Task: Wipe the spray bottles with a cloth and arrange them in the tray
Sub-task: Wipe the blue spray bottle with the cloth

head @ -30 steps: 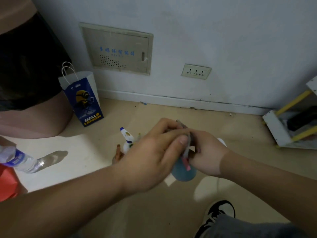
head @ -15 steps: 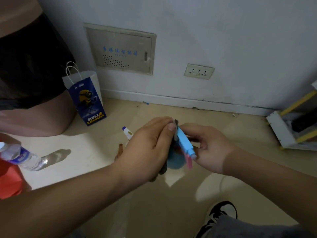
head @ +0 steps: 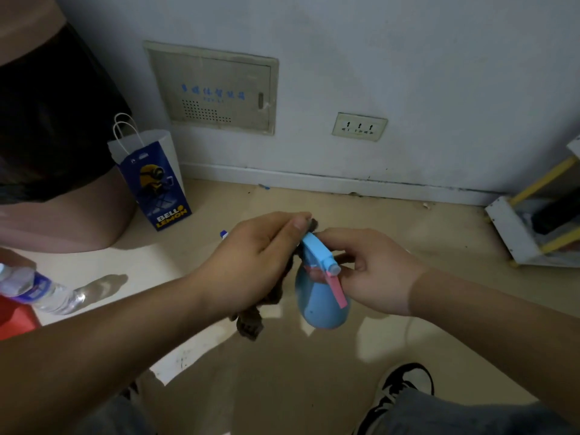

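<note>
A light blue spray bottle (head: 320, 302) with a blue head and pink trigger hangs above the floor in the middle of the view. My right hand (head: 373, 271) grips it around the neck, just under the spray head. My left hand (head: 251, 262) holds a dark brown cloth (head: 251, 321) bunched against the bottle's left side, and the cloth's loose end dangles below my palm. Only the blue tip of a second spray bottle (head: 223, 234) shows on the floor behind my left hand. No tray is visible; my hands hide that patch of floor.
A blue paper gift bag (head: 157, 186) stands by the wall at left, beside a pink bin with a black liner (head: 47, 127). A clear water bottle (head: 34, 287) sits at far left. A white and yellow rack (head: 533, 224) stands at right. My shoe (head: 405, 387) is below.
The bottle has turned in my right hand, so its spray head and pink trigger now show clearly. My left hand with the cloth has slid off the head to the bottle's left side.
</note>
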Tool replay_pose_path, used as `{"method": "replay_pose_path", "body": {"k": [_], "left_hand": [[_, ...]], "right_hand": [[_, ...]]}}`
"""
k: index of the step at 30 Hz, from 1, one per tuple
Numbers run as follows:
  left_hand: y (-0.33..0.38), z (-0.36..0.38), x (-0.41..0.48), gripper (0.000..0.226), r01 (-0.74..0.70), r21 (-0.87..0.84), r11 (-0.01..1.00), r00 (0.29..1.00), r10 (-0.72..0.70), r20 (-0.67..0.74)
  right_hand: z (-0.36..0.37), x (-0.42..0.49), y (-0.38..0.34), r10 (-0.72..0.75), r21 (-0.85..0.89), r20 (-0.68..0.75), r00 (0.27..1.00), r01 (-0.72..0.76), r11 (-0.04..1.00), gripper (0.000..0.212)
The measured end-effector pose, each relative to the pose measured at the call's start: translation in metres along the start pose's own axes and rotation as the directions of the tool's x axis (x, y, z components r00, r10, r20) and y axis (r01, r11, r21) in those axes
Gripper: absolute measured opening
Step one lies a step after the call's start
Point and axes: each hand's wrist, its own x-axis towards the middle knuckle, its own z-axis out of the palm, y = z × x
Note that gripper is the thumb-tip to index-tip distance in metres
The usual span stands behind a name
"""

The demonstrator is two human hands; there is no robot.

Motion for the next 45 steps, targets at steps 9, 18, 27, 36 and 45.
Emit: {"method": "replay_pose_path", "body": {"k": [9,18,27,36,45], "left_hand": [[-0.008,-0.008,0.002,0.041,0.185,-0.027,0.982,0.981,-0.183,0.068],[-0.017,-0.011,0.009,0.058,0.478,-0.266,0.837,0.851,-0.517,-0.095],[0.009,-0.014,0.007,0.056,0.283,-0.245,0.927,0.895,-0.347,-0.281],[-0.006,0.010,-0.001,0.040,-0.243,0.241,0.940,0.960,0.269,-0.079],[-0.001,0.031,-0.007,0.039,0.113,-0.059,0.992,0.993,-0.115,-0.028]], "right_hand": [[0.000,-0.001,0.003,-0.023,0.023,0.016,1.000,0.022,0.999,0.024],[-0.012,0.002,0.018,0.240,0.564,-0.048,0.969,-0.172,0.807,0.031],[-0.014,0.003,0.018,0.258,0.701,-0.046,0.965,-0.153,0.696,0.055],[-0.004,0.011,0.007,0.263,0.644,-0.156,0.952,-0.104,0.758,0.019],[0.000,0.012,0.000,0.258,0.648,-0.161,0.953,-0.095,0.756,0.015]]}}
